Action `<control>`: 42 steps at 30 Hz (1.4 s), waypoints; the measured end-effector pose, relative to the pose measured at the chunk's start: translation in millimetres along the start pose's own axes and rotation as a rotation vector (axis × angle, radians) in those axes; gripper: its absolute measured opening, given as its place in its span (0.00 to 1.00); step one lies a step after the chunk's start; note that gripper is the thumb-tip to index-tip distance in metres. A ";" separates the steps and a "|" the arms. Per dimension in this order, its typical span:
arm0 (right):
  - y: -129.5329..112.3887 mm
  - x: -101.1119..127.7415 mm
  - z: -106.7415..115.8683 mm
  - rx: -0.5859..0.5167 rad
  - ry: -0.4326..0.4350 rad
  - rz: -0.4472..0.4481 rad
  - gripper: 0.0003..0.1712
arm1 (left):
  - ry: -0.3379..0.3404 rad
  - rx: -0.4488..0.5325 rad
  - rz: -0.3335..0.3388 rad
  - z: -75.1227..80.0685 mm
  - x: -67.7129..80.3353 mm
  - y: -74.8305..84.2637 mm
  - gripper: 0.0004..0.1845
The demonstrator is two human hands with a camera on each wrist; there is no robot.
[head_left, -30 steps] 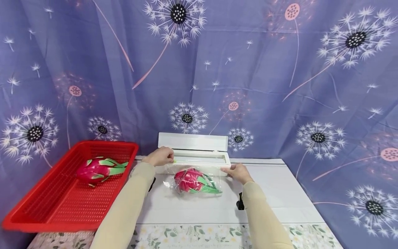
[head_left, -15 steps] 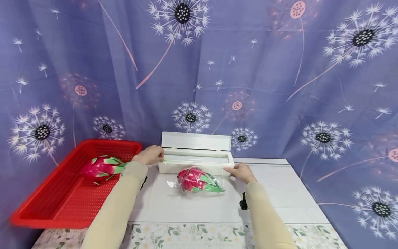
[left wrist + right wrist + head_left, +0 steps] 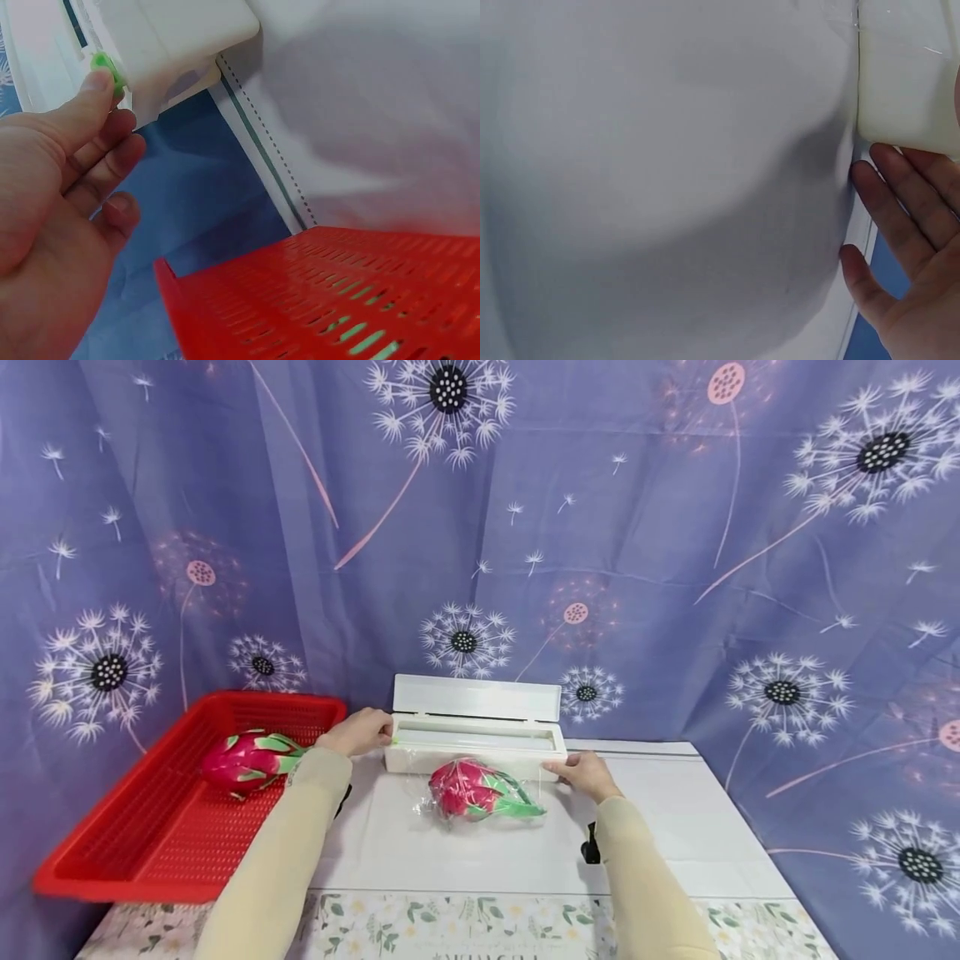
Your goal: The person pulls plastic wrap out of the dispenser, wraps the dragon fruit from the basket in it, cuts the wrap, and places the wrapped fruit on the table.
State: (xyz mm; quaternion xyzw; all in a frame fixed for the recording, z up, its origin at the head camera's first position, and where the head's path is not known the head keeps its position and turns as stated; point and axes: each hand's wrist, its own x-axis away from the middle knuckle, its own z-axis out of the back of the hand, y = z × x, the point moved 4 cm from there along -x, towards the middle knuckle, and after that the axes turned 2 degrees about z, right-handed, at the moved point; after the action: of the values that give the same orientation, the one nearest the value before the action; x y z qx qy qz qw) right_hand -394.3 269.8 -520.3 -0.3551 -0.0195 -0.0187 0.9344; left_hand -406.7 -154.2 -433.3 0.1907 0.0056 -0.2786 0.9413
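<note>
A white cling film dispenser (image 3: 405, 763) stands at the back of the table, its lid (image 3: 476, 697) tipped up and a film roll (image 3: 480, 739) inside. At its left end my left hand (image 3: 358, 732) pinches a small green slide cutter (image 3: 107, 69) between thumb and forefinger. My right hand (image 3: 587, 773) holds the dispenser's right front corner, with fingertips against its end face in the right wrist view. Directly in front lies a pink and green dragon fruit (image 3: 459, 790), wrapped in clear, crinkled film that reaches close to the dispenser's front.
To the left sits a red perforated basket (image 3: 120, 891) with another dragon fruit (image 3: 246, 762) in it, beneath my left forearm's side. A black clip-like piece (image 3: 590, 845) is beside my right sleeve. A purple dandelion-print curtain (image 3: 510, 527) hangs close behind.
My left hand has slid left along the dispenser to its left end with the green cutter. My right hand keeps its place at the right corner. The head view has shifted slightly.
</note>
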 end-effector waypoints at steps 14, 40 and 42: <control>-9.9 5.4 9.1 0.024 -0.164 0.060 0.31 | -0.001 0.157 0.158 -16.0 5.7 -17.8 0.03; 0.5 15.7 22.2 -0.150 -0.064 0.033 0.33 | -0.083 0.500 0.439 -49.5 29.3 2.0 0.20; -1.9 18.1 22.7 -0.129 -0.010 0.028 0.30 | -0.078 0.556 0.425 -54.6 28.3 1.7 0.22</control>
State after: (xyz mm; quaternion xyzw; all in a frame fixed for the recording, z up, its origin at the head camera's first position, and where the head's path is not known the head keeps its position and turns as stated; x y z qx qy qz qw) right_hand -376.9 283.0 -501.1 -0.4148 -0.0178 -0.0053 0.9097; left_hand -376.7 -147.8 -486.6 0.4259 -0.1463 -0.0746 0.8898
